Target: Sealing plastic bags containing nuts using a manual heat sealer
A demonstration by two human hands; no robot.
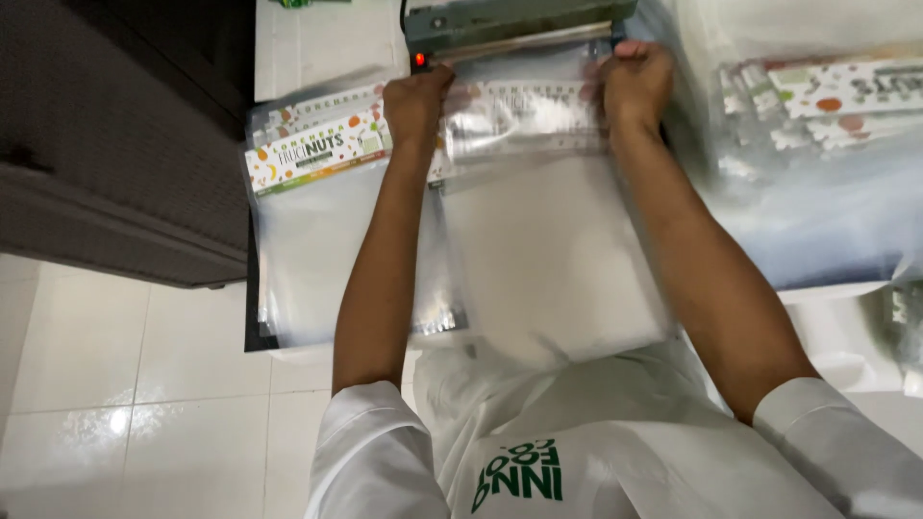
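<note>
A clear plastic pouch (538,240) with a printed card header lies flat in front of me, its top end at the jaw of a grey-green heat sealer (510,24). My left hand (415,101) grips the pouch's top left corner. My right hand (635,82) grips the top right corner. Both hands sit right below the sealer bar, holding the header edge taut. A small red light (420,60) glows on the sealer's left end.
A stack of flat pouches with printed headers (317,192) lies left of my arm. Another blurred pile of such pouches (817,144) fills the right side. A dark cabinet (115,135) stands left, with white floor tiles (144,384) below.
</note>
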